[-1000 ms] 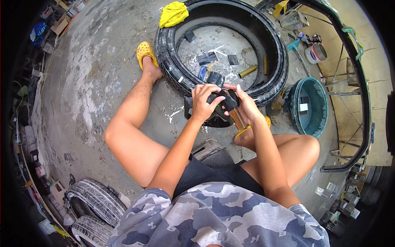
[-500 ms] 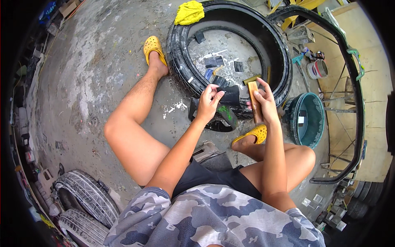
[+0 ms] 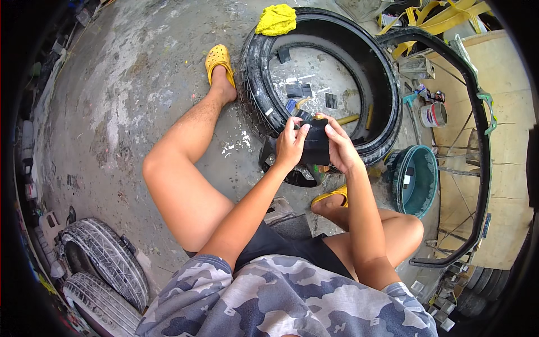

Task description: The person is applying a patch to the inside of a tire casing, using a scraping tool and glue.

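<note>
Left hand (image 3: 289, 147): our fingers pinch the left edge of the black sheet (image 3: 315, 147).
Right hand (image 3: 342, 150): our fingers hold its right edge; what lies behind, we cannot tell.
Black sheet: between our 2 hands, at the near side of the tyre (image 3: 378, 84).
Sheet handling: we judge this a positioning step.
Sheet's next move: probably calls for steady pressure at both edges.

Both hands grip a small black sheet (image 3: 315, 144), left hand (image 3: 291, 145) and right hand (image 3: 340, 148) at opposite edges; beyond, a yellow cloth (image 3: 276, 20) drapes over a tire (image 3: 259, 95), near a teal tub (image 3: 425, 194).
</note>
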`<action>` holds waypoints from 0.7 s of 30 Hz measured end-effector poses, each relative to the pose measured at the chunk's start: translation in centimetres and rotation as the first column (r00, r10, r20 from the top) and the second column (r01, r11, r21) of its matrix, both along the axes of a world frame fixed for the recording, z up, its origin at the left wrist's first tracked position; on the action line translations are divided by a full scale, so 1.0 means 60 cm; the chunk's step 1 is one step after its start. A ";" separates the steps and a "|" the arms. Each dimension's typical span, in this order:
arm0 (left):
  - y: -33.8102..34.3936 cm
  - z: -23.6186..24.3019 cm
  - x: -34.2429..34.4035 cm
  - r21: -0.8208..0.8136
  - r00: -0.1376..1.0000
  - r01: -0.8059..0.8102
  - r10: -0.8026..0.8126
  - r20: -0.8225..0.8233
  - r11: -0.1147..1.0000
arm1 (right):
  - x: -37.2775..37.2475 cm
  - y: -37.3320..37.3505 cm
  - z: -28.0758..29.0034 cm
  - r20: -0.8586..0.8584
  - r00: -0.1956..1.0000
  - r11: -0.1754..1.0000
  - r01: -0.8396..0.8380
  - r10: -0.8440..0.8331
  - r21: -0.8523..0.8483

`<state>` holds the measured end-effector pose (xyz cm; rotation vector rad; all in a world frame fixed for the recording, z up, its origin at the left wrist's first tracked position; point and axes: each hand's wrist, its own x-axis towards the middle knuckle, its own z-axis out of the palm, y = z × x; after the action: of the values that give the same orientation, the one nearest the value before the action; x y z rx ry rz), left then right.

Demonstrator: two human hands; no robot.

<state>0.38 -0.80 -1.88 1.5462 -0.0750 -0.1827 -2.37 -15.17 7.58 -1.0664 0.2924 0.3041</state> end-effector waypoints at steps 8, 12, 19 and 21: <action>-0.001 0.028 -0.007 0.119 0.991 -0.096 0.084 0.099 0.988 | -0.011 0.020 -0.009 -0.081 0.991 0.992 0.109 -0.103 0.070; 0.001 0.030 -0.006 0.145 0.995 -0.062 0.051 0.082 0.987 | -0.014 0.021 -0.008 -0.102 0.987 0.992 0.124 -0.121 0.026; 0.001 0.029 -0.006 0.118 0.994 -0.072 0.062 0.089 0.990 | -0.019 0.035 -0.009 -0.082 0.986 0.988 0.144 -0.148 -0.056; 0.001 0.024 -0.007 0.123 0.993 -0.062 0.049 0.110 0.990 | -0.019 0.038 -0.009 -0.099 0.983 0.984 0.146 -0.157 -0.105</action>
<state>-0.05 -0.74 -0.44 1.6817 -0.1059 -0.0614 -3.53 -12.86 7.04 -1.1189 0.4865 0.2121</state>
